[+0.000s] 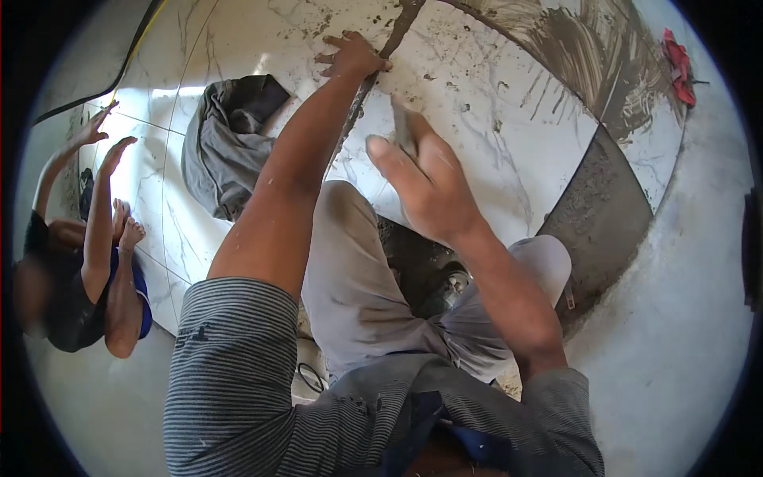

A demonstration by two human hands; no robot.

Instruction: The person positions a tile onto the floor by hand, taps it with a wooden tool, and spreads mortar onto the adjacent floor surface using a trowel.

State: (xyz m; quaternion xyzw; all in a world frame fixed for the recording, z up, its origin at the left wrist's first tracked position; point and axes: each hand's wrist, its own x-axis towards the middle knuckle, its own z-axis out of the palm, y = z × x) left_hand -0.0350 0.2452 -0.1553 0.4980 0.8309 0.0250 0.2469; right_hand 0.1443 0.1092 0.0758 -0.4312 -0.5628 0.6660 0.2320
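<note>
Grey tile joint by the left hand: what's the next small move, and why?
I'd probably bring the thin grey piece in the right hand to the joint and scrape lightly: its edges look rough, grey specks dot the tile beside it, and the left hand lies alongside.

White, grey-veined tiles (548,151) are covering much of the floor (600,211), leaving a rough grey strip showing at the right. Grey crumbs (498,125) are dotting several tiles, and a brownish smear (584,48) is streaking others. A rumpled grey cloth (226,151) is lying on the left-hand tiles.
</note>
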